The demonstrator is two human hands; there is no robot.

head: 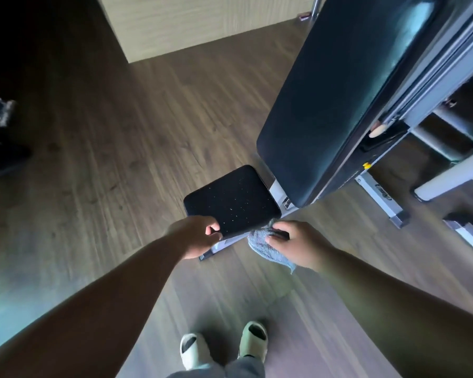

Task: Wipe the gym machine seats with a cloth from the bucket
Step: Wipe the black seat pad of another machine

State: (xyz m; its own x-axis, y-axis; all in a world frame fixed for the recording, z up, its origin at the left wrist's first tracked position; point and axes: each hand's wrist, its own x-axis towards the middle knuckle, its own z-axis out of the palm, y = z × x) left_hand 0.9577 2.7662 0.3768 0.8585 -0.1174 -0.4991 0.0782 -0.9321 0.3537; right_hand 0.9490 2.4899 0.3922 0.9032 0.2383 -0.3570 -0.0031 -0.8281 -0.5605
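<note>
Both hands reaching down toward small black seat pad of gym machine. Left hand pinching near edge of pad, thumb on top. Right hand gripping crumpled grey-blue cloth just beside pad's near right corner. Beyond, long black backrest tilted upward on grey metal frame. Below, two pale slide sandals on dark wood floor. No bucket or readable writing visible.

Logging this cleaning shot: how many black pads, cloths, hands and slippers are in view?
Black padded seat and black long back pad: 2
Grey-blue terry cloth: 1
Hands, left hand and right hand: 2
Pale slippers: 2
Total: 7
</note>
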